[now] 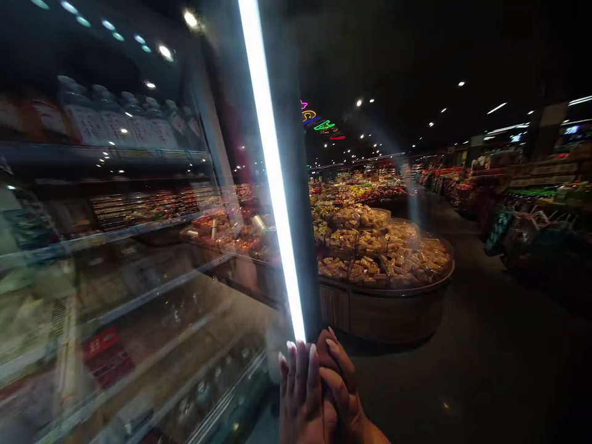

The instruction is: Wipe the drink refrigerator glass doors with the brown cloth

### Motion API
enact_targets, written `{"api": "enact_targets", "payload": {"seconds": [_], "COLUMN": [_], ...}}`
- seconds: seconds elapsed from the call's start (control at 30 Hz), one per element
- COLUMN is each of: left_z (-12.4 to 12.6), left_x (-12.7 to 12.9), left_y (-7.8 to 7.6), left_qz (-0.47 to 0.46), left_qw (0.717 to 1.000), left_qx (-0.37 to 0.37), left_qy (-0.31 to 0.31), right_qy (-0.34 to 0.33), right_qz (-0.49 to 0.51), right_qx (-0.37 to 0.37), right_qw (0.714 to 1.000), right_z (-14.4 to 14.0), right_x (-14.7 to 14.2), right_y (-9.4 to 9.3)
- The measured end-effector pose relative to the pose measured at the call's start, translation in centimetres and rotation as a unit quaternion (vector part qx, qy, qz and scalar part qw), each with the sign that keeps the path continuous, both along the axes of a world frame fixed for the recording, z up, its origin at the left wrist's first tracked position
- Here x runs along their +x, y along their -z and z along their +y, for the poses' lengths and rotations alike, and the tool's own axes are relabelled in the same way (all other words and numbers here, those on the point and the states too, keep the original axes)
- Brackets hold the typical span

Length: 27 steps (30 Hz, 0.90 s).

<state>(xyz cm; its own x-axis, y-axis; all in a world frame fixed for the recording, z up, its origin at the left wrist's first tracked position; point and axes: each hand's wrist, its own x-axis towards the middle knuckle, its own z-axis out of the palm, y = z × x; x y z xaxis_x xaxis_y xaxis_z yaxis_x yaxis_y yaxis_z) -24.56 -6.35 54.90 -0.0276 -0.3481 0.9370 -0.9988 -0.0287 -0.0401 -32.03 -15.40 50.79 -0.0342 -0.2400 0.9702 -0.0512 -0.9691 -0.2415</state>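
Note:
A glass fridge door (185,259) fills the left half of the view, seen nearly edge-on. A bright light strip (272,172) runs down its dark edge frame (300,203). My left hand (298,394) lies flat against the bottom of the lit edge, fingers straight and close together. My right hand (342,385) sits just to the right of it, fingers curled around the dark frame. Behind the glass, shelves (139,296) hold blurred packaged goods, and a row of white jars (120,120) stands on top.
A round wooden display stand (388,302) piled with packaged food stands just beyond the door. A dark shop aisle (485,345) runs to the right of it. Produce displays (531,203) line the right side, and neon signs (319,120) hang in the distance.

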Motion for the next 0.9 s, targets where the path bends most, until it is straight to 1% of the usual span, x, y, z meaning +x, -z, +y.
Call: {"api": "enact_targets", "payload": {"seconds": [0.07, 0.13, 0.17, 0.2, 0.23, 0.37, 0.43, 0.5, 0.6, 0.63, 0.67, 0.7, 0.73, 0.77, 0.9], "left_z": [0.6, 0.7, 0.6, 0.6, 0.5, 0.6, 0.6, 0.5, 0.5, 0.5, 0.7, 0.8, 1.1, 1.4, 3.0], "left_x": [-0.2, -0.6, -0.9, -1.3, -1.8, -3.5, -3.9, -4.0, -4.6, -4.9, -5.2, -5.6, -5.9, -6.3, -7.4], "left_y": [-2.9, -5.9, -7.1, -8.1, -8.6, -9.3, -10.5, -12.8, -17.2, -18.3, -19.1, -19.4, -19.3, -18.9, -16.3], "left_qz": [-0.006, -0.014, -0.008, -0.004, 0.001, -0.014, -0.03, -0.044, -0.056, -0.053, -0.052, -0.051, -0.052, -0.055, -0.066], "left_qw": [1.0, 1.0, 1.0, 1.0, 1.0, 0.998, 0.997, 0.996, 0.994, 0.993, 0.993, 0.992, 0.991, 0.99, 0.985], "left_qx": [0.007, 0.002, 0.002, 0.006, 0.012, 0.036, 0.03, 0.013, 0.005, 0.01, 0.012, 0.017, 0.025, 0.033, 0.059], "left_qy": [-0.001, -0.006, -0.013, -0.02, -0.029, -0.054, -0.065, -0.076, -0.096, -0.103, -0.108, -0.114, -0.12, -0.127, -0.152], "right_qy": [-0.042, -0.073, -0.08, -0.092, -0.103, -0.151, -0.173, -0.193, -0.228, -0.245, -0.263, -0.281, -0.296, -0.306, -0.314], "right_qz": [0.02, 0.034, 0.015, 0.005, -0.004, -0.029, -0.044, -0.063, -0.091, -0.098, -0.106, -0.113, -0.119, -0.123, -0.132], "right_qx": [0.029, 0.013, 0.01, 0.002, 0.005, 0.051, 0.038, 0.007, -0.011, -0.013, -0.014, -0.015, -0.015, -0.013, 0.016], "right_qw": [0.998, 0.997, 0.997, 0.996, 0.995, 0.987, 0.983, 0.979, 0.969, 0.964, 0.959, 0.953, 0.948, 0.944, 0.94], "right_z": [0.3, 0.3, 0.3, 0.2, 0.2, 0.5, 0.4, 0.0, -0.7, -0.8, -0.8, -0.8, -0.7, -0.4, 0.9], "right_x": [-0.1, -0.2, -0.4, -0.5, -0.8, -1.4, -1.3, -0.9, -0.4, -0.3, -0.3, -0.4, -0.5, -0.6, -1.2], "right_y": [-2.9, -6.0, -7.2, -8.1, -8.7, -9.1, -10.3, -13.0, -17.8, -18.9, -19.7, -19.9, -19.8, -19.2, -16.0]}}
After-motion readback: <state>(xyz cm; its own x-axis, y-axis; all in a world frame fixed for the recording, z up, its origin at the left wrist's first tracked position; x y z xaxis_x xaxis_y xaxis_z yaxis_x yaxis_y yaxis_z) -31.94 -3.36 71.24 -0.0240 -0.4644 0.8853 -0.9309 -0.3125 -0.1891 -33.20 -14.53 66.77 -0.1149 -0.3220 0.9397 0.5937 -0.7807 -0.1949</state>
